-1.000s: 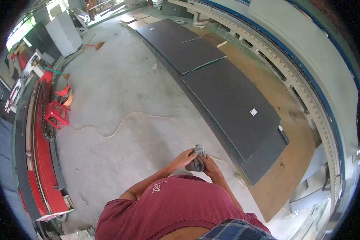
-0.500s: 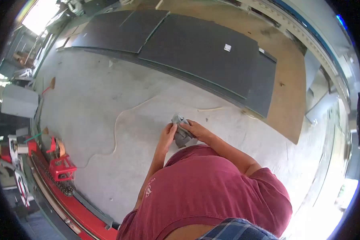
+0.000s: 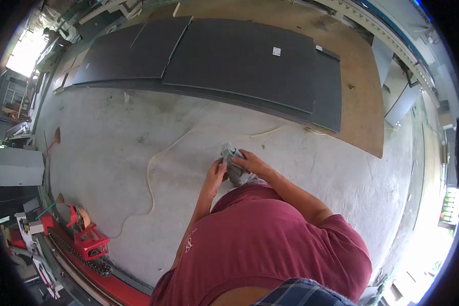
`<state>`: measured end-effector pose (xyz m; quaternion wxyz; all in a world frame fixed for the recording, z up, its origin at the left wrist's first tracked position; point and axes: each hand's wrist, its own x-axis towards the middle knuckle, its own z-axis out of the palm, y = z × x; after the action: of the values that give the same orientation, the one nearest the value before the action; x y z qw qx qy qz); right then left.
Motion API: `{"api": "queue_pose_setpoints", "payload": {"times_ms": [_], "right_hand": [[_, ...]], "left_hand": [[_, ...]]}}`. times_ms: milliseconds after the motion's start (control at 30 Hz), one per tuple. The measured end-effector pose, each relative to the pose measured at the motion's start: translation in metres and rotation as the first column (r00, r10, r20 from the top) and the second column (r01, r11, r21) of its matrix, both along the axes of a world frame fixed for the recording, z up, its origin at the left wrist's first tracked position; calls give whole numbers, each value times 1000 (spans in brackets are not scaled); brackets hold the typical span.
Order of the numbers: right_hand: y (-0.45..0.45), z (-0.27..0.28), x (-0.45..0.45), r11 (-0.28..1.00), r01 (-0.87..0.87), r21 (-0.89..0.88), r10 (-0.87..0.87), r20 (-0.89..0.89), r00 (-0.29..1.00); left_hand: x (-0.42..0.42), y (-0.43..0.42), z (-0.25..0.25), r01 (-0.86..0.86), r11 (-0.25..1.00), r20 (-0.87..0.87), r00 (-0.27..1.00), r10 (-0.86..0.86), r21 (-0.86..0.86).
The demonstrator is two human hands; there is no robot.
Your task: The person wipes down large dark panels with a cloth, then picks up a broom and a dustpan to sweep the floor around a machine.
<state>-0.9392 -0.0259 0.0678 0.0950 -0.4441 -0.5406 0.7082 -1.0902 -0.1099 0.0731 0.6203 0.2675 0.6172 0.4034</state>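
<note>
- Cabinet (image 3: pixel 21 167) at far left, pale and box-shaped, standing beside the grey floor (image 3: pixel 102 178).
- Broom (image 3: pixel 57 135) near the cabinet, with brown head and red handle.
- Red stool (image 3: pixel 91 244) at lower left, just beside a black chain (image 3: pixel 81 251) and a long red beam (image 3: pixel 118 289).
- Smaller dark panel (image 3: pixel 125 53) at upper left, lying low, well apart from both hands.
- Pale cord (image 3: pixel 149 176) on the floor, winding from near the red stool up toward the middle, then off to the right.
- Left hand (image 3: pixel 215 172), fingers bent and closed on the left side of the grey cloth (image 3: pixel 234 167); thumb toward the right hand. Cannot tell how the hidden fingers lie.
- Grey cloth crumpled between the 2 hands, held above the floor, just in front of the maroon shirt (image 3: pixel 270 229); paler end poking up between the fingers, lower part hanging toward the shirt.
- Larger dark panel (image 3: pixel 239 64) beyond the hands, next to the smaller dark panel, with 1 white label (image 3: pixel 276 51) near its right end.
- Right hand (image 3: pixel 252 162), gripping the grey cloth from the right, fingers curled over its upper part; forearm slanting back to the maroon sleeve.
- Plaid fabric (image 3: pixel 301 293), blue, at the bottom edge, overlapping the shirt.
- Brown board (image 3: pixel 359 97) under the dark panels, jutting out at right.
</note>
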Motion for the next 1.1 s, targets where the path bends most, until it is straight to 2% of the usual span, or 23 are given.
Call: {"api": "queue_pose_setpoints", "payload": {"times_ms": [67,167,200,233,300,333,367,433,500,567,600,633,667,700,733,767,800,833,900,933,1000,1033,1100], "right_hand": [[19,-35,3,940,-9,341,-72,225,972],[72,-58,26,906,392,158,-405,60,912],[103,-63,46,861,341,378,-455,270,848],[136,-56,70,862,330,385,-461,322,827],[186,-61,114,618,634,465,-752,114,649],[212,-84,140,432,801,413,-752,-326,573],[244,-93,165,363,722,589,-871,-62,488],[279,-93,175,315,472,823,-947,306,98],[295,-76,146,373,552,746,-869,490,-75],[316,-115,116,432,544,719,-823,561,-88],[329,-115,80,487,446,751,-789,597,-144],[340,-130,45,553,319,770,-785,610,-110],[339,-111,-3,600,207,773,-797,601,65],[337,-118,-42,545,21,838,-796,510,326],[340,-126,-85,651,-18,759,-620,545,564],[347,-102,-123,889,-167,427,-133,588,798],[331,-125,-157,692,-233,683,-58,375,925],[321,-95,-182,670,-379,639,147,385,911],[323,-69,-203,513,-465,721,373,301,878],[333,-63,-199,512,-467,721,379,299,876],[358,-56,-165,501,-181,846,113,143,983],[375,-48,-137,526,-186,830,-55,252,966],[411,-53,-64,559,-106,823,-469,419,778]], "left_hand": [[-6,9,-2,-2,1000,19,1000,2,-1],[-22,28,-7,46,998,93,995,-41,-48],[-28,38,-13,72,996,75,995,-68,-54],[-34,46,-18,98,993,56,994,-94,-60],[-47,62,-22,80,995,28,997,-78,-60],[-54,73,-22,66,997,1,998,-66,-50],[-62,86,-19,70,996,-10,997,-71,-53],[-74,105,-10,21,996,-12,1000,-22,-85],[-89,128,-8,35,993,-35,999,-39,-116],[-102,156,-7,46,989,-53,997,-54,-138],[-108,171,-8,45,990,-65,996,-55,-135],[-113,184,-9,44,990,-77,995,-55,-134],[-119,198,-14,47,988,-80,995,-59,-145],[-125,213,-23,23,991,-73,997,-33,-135],[-129,224,-33,-2,992,-63,998,-6,-124],[-133,233,-44,2,991,-63,998,-10,-130],[-139,244,-58,-22,995,-79,997,15,-98],[-147,255,-72,-47,997,-96,995,41,-63],[-172,259,-106,-48,993,-131,991,34,-106],[-186,254,-123,-57,987,-159,987,33,-149],[-218,233,-153,-165,949,-110,984,140,-268],[-227,218,-159,-251,888,-74,968,242,-385],[-232,190,-150,-297,820,-302,940,160,-489]]}}
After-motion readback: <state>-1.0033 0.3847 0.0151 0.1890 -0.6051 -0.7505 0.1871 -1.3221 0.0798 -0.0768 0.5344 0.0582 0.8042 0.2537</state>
